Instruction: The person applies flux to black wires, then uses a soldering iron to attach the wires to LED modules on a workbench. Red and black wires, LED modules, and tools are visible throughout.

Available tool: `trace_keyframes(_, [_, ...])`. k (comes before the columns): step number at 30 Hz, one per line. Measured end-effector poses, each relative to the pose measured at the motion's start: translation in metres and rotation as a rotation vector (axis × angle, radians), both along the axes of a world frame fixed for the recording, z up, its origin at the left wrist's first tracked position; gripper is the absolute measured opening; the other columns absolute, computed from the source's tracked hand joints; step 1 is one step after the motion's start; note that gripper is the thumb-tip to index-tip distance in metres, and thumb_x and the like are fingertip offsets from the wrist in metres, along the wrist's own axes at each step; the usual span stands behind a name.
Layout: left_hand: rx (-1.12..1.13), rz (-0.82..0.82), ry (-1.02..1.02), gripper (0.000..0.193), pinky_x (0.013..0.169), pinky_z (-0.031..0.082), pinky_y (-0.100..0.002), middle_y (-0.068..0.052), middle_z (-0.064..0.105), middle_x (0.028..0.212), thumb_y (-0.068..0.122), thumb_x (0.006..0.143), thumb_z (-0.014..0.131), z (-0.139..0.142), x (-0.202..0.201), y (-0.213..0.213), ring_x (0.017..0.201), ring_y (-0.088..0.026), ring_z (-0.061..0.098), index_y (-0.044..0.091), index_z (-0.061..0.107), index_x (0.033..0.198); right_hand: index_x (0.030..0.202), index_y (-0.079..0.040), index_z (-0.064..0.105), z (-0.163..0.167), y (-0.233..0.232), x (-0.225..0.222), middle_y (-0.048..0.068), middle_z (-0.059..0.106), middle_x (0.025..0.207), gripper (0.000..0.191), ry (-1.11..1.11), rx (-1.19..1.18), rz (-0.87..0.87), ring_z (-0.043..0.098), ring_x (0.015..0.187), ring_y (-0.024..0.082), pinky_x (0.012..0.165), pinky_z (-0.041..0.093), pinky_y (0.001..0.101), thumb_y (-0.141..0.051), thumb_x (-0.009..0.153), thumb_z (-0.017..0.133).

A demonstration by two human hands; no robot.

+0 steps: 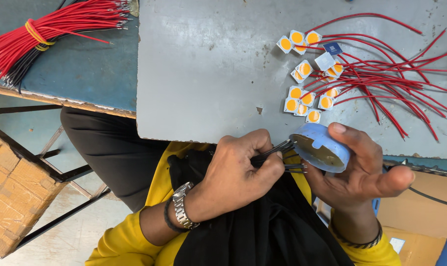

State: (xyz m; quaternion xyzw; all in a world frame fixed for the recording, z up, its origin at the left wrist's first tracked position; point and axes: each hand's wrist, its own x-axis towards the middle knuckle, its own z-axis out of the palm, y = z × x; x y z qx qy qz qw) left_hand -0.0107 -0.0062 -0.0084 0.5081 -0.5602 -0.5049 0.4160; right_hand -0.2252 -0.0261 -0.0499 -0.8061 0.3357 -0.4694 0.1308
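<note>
Two bare hands meet just below the near edge of a grey board, the landmark for everything in this head view. The left hand, watch on the wrist, is curled into a loose fist, its fingers clamped together on a bunch of thin black wires whose ends point toward a small round blue container. The right hand cradles that container tilted on its side, open mouth turned to the wires, thumb lying across its top and fingers wrapped beneath, the index finger stretched out to the right. The container overlaps the board's near edge; the wire tips reach its rim, though whether they touch cannot be told.

On the board's far right part lies a cluster of small square white chips with orange-yellow centres, each trailing a red wire that fans toward the board's right edge. The board's left and middle lie bare and scuffed. Beyond its left edge, on a blue table, a bundle of red wires is tied with a yellow band. Below the board's near edge, the hands hover over a black cloth on the lap. A cardboard box stands on the floor, down and left of the board.
</note>
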Motion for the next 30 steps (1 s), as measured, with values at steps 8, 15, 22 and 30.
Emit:
trace_keyframes(8, [-0.015,0.012,-0.014,0.023,0.041,0.038,-0.027,-0.006,0.055,0.051,0.011,0.088,0.068,-0.0005,-0.0002,-0.0009,0.043,-0.006,0.047,0.001,0.055,0.072,0.158,-0.040,-0.013,-0.0038,0.0018,0.0029,0.022,0.045,0.136,0.137,-0.010,-0.001,0.027,0.068,0.098,0.026,0.078,0.067,0.0368,0.015,0.073,0.079])
trace_keyframes(15, [-0.031,0.007,0.017,0.022,0.043,0.041,-0.026,-0.005,0.056,0.054,0.011,0.089,0.067,-0.0006,-0.0004,-0.0011,0.046,-0.004,0.049,0.001,0.055,0.073,0.158,-0.040,-0.014,-0.0038,0.0024,0.0028,0.021,0.047,0.135,0.140,0.032,-0.025,-0.004,0.068,0.097,0.026,0.075,0.065,0.0351,0.012,0.071,0.083])
trace_keyframes(22, [-0.008,0.014,-0.003,0.024,0.041,0.038,-0.027,-0.006,0.054,0.052,0.012,0.089,0.068,-0.0006,-0.0002,-0.0004,0.044,-0.005,0.046,0.001,0.055,0.072,0.158,-0.040,-0.014,-0.0036,-0.0014,0.0012,0.022,0.046,0.136,0.140,0.015,0.003,-0.035,0.067,0.096,0.025,0.076,0.065,0.0347,0.017,0.071,0.080])
trace_keyframes(30, [-0.011,0.020,0.008,0.024,0.042,0.039,-0.026,-0.005,0.056,0.053,0.012,0.089,0.068,-0.0026,-0.0002,-0.0001,0.045,-0.004,0.046,0.002,0.054,0.072,0.158,-0.040,-0.013,-0.0037,-0.0023,0.0015,0.022,0.046,0.137,0.140,0.014,0.006,-0.051,0.067,0.096,0.025,0.076,0.065,0.0331,0.017,0.071,0.081])
